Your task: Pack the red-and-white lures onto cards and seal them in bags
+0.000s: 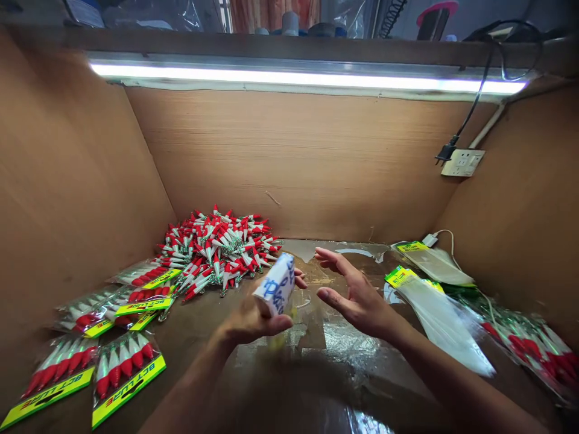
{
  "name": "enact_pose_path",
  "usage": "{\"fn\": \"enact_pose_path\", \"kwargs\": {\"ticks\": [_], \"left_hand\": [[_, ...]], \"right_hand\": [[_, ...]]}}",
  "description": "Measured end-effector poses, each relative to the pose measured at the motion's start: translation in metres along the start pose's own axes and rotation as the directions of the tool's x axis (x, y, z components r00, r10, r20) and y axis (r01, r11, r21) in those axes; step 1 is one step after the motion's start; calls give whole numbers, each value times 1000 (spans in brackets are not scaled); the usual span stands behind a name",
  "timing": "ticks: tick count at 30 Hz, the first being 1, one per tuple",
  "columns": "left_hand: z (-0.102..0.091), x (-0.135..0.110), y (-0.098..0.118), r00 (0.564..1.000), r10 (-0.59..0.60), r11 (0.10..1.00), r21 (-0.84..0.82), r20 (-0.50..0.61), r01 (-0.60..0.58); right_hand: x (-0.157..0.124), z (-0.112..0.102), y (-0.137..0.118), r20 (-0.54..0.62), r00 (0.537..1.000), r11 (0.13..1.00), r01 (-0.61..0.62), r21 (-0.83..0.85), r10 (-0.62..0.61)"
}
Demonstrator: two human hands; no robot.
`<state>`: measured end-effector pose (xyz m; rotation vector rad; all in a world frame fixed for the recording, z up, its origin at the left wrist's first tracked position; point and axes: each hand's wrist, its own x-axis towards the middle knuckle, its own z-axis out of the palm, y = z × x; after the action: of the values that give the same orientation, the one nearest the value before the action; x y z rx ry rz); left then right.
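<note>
The left hand pinches a white block with blurred blue writing; the right hand is spread empty just beside it.

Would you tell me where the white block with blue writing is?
The white block is left of centre in head view, in the left hand, between the lure pile and right hand.
</note>
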<state>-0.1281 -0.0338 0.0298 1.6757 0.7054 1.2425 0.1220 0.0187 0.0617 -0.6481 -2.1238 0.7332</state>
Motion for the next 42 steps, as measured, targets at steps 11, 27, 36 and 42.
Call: {"fn": "enact_pose_path", "kwargs": {"ticks": [11, 27, 36, 42], "left_hand": [[6, 10, -10, 987, -121, 991, 73, 106, 113], [39, 4, -67, 977, -173, 753, -622, 128, 215], [46, -8, -91, 931, -310, 733, -575, 194, 364], [49, -13, -105, 889, -401, 699, -554, 219, 452]], "right_hand": [[6, 4, 4, -5, 1000, 995, -16, 102, 17], [16, 34, 42, 41, 964, 564, -187, 805, 261], [17, 45, 62, -39, 924, 516, -177, 838, 380], [23, 33, 69, -271, 843, 618, -90, 781, 465]]}}
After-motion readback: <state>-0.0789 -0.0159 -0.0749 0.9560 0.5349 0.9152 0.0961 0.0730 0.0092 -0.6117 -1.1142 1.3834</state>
